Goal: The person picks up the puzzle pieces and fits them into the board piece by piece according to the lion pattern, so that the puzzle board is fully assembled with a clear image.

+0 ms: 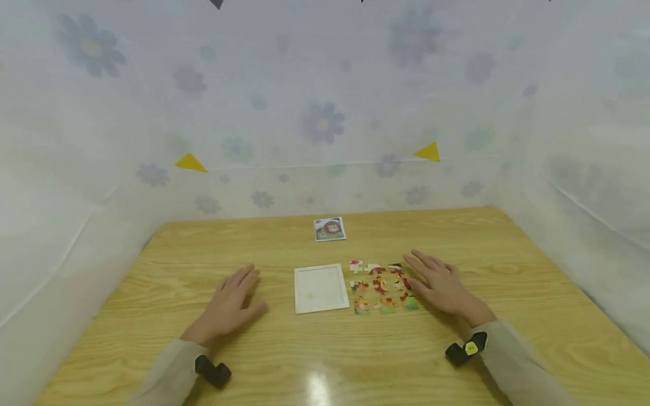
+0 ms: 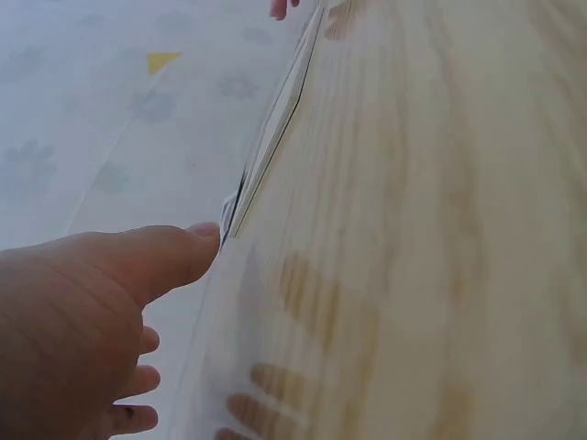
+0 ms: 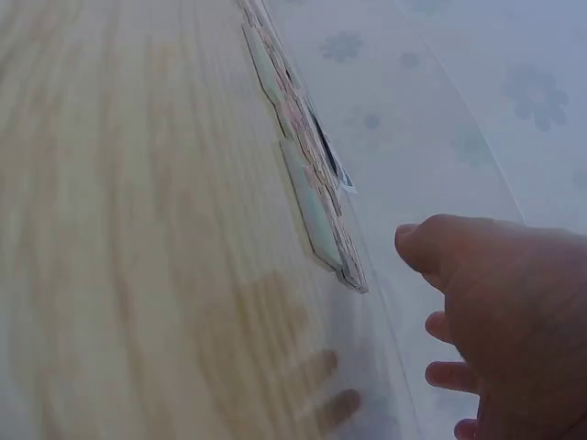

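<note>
My left hand [image 1: 231, 304] is held palm down with extended fingers, to the left of a square white puzzle tray [image 1: 321, 288] with a raised rim. On the other side, my right hand [image 1: 443, 285] spreads its fingers at the right edge of several loose jigsaw pieces [image 1: 387, 305]. Those pieces lie in spaced rows just right of the tray, printed in red, orange and green. Neither hand holds anything. In the left wrist view the thumb [image 2: 188, 252] points toward the tray; the right wrist view shows the thumb [image 3: 426, 246] near the pieces [image 3: 316, 220].
Behind the tray lies a small picture card [image 1: 330, 229] with a lion on it. Everything rests on a wood-grain table [image 1: 284, 361]. Flower-print white sheeting [image 1: 325, 169] encloses the back and sides, with two yellow triangles [image 1: 429, 152] on the back wall.
</note>
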{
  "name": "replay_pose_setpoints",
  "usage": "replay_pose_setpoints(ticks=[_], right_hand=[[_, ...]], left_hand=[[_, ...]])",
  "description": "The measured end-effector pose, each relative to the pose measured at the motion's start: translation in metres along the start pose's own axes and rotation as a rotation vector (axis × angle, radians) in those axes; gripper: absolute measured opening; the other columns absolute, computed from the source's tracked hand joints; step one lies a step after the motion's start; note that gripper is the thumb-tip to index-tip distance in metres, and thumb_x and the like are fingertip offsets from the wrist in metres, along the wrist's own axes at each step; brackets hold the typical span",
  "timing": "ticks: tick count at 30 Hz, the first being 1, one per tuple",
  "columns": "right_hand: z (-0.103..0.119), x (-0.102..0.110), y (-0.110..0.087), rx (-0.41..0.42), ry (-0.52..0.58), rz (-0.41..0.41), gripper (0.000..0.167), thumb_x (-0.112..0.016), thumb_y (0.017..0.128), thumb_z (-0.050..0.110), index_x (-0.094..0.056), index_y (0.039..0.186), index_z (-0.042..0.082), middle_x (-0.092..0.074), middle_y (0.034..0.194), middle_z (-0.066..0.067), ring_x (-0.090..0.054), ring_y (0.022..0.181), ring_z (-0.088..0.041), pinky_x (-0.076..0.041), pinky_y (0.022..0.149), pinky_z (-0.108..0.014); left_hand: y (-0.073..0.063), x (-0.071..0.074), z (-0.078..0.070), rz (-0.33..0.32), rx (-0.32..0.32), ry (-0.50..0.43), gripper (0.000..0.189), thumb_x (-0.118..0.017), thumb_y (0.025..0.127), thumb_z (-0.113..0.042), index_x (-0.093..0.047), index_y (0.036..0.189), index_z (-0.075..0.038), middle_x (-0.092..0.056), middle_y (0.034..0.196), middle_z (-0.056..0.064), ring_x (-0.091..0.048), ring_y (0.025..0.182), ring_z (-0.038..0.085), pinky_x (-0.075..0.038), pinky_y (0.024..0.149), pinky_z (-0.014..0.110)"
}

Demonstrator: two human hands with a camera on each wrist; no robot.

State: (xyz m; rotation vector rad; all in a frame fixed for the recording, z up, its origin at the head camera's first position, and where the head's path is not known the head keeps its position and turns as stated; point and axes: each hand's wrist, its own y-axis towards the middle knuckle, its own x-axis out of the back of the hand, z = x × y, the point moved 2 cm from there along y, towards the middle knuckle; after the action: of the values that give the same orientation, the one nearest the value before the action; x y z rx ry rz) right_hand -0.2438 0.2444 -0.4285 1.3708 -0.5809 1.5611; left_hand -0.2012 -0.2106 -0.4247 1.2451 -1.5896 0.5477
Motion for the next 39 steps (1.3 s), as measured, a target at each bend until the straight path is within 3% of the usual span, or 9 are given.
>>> replay_pose_setpoints(ticks=[8,16,26,34,39], right_hand=[[0.017,0.002,0.021,0.066,0.067,0.009,0.047,-0.052,0.100,0.023,-0.045,0.145,0.012,-0.039,0.149,-0.020,-0.037,0.131,-0.046,-0.026,0.092,-0.068],[0.033,-0.001,0.046,0.095,0.146,0.052,0.044,-0.051,0.100,0.024,-0.048,0.143,0.013,-0.044,0.143,-0.022,-0.038,0.128,-0.043,-0.025,0.091,-0.063],[0.050,-0.010,0.070,0.069,0.143,0.101,0.036,-0.055,0.098,0.029,-0.059,0.131,0.014,-0.050,0.130,-0.016,-0.041,0.120,-0.039,-0.029,0.088,-0.059],[0.059,-0.013,0.075,0.060,0.154,0.180,0.040,-0.058,0.096,0.035,-0.059,0.128,0.011,-0.047,0.130,-0.019,-0.039,0.116,-0.038,-0.026,0.086,-0.053],[0.063,-0.013,0.074,0.064,0.121,0.168,0.036,-0.064,0.093,0.032,-0.061,0.120,0.009,-0.047,0.125,-0.019,-0.040,0.112,-0.038,-0.028,0.084,-0.050]], left_hand=[[0.006,-0.012,-0.011,0.021,-0.071,-0.123,0.061,-0.064,0.092,-0.029,-0.043,0.141,0.001,-0.038,0.149,0.021,-0.034,0.136,0.042,-0.025,0.106,0.065],[0.017,-0.014,-0.026,0.029,-0.113,-0.093,0.058,-0.065,0.091,-0.025,-0.044,0.139,0.001,-0.042,0.146,0.021,-0.037,0.135,0.041,-0.027,0.106,0.063],[0.024,-0.020,-0.039,0.044,-0.196,-0.114,0.046,-0.064,0.091,-0.016,-0.053,0.134,-0.004,-0.046,0.143,0.019,-0.040,0.134,0.039,-0.029,0.107,0.059],[0.029,-0.025,-0.052,0.099,-0.143,-0.148,0.058,-0.063,0.093,-0.025,-0.042,0.139,0.003,-0.044,0.145,0.021,-0.037,0.136,0.040,-0.026,0.111,0.057],[0.030,-0.030,-0.057,0.135,-0.151,-0.154,0.060,-0.063,0.092,-0.028,-0.043,0.137,0.006,-0.039,0.148,0.022,-0.032,0.138,0.041,-0.023,0.111,0.059]])
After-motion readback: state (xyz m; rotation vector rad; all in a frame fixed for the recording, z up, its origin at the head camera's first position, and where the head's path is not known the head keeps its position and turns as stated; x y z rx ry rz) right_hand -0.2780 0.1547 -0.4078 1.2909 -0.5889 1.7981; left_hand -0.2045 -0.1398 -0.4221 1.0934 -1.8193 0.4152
